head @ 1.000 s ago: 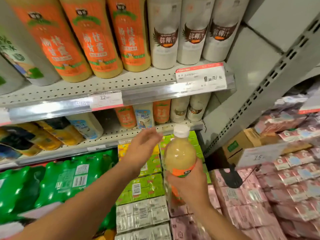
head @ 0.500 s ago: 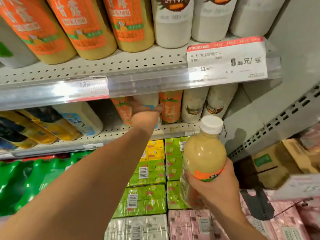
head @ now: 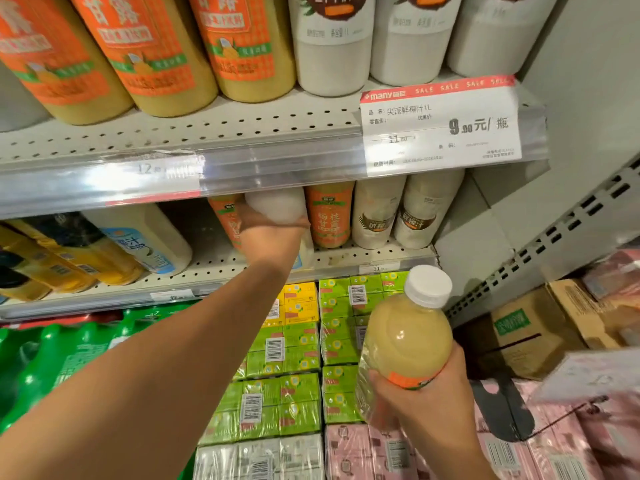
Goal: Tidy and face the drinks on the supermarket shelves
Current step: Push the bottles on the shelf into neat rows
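While the left hand (head: 268, 233) grips a white bottle (head: 277, 206), the right hand (head: 429, 396) holds a yellow juice bottle (head: 405, 337).

The left hand (head: 268, 233) covers most of a white bottle (head: 277, 206) on the middle shelf (head: 381, 254), its fingers out of sight behind the bottle and its label unreadable. At 12 o'clock, the large orange-labelled bottles (head: 149, 53) and white bottles (head: 332, 46) lose their caps and shoulders to the top edge. The right hand (head: 426, 400) hides the lower label of the yellow juice bottle (head: 405, 337). At 9 o'clock, glare washes out a price tag (head: 166, 171). The sale tag (head: 440, 126) carries fine print too small to read. At 3 o'clock, pink packs (head: 613, 271) blur into the frame's edge.
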A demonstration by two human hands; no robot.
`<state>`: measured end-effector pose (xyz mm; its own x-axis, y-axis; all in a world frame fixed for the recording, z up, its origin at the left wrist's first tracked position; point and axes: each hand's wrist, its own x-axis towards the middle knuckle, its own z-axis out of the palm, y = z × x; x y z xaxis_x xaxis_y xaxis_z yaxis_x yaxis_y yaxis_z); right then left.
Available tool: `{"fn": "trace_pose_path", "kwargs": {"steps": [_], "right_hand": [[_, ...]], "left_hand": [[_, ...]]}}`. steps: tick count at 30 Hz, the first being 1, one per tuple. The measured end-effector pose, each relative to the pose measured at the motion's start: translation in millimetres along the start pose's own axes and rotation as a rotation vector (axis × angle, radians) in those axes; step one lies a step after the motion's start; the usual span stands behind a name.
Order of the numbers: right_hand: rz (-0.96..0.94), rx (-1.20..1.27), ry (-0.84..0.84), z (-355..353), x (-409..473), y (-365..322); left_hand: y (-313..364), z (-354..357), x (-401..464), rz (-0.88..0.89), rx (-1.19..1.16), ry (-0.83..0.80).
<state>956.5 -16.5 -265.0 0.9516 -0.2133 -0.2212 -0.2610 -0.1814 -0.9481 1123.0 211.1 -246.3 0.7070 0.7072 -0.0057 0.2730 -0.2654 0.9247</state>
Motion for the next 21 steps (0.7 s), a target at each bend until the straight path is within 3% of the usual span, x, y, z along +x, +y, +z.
{"fn": "trace_pose_path", "kwargs": {"steps": [7, 11, 21], "right_hand": [[0.009, -0.1, -0.053, 1, -17, 4], [-0.139, -0.151, 0.009, 4, -24, -4], [-0.091, -0.201, 0.002, 25, -48, -28]], "left_hand": [[-10, -38, -20, -0.103, -0.22, 0.089], [-22, -61, -24, -0.118, -0.286, 0.11], [-39, -148, -52, 0.003, -0.157, -0.022]]}}
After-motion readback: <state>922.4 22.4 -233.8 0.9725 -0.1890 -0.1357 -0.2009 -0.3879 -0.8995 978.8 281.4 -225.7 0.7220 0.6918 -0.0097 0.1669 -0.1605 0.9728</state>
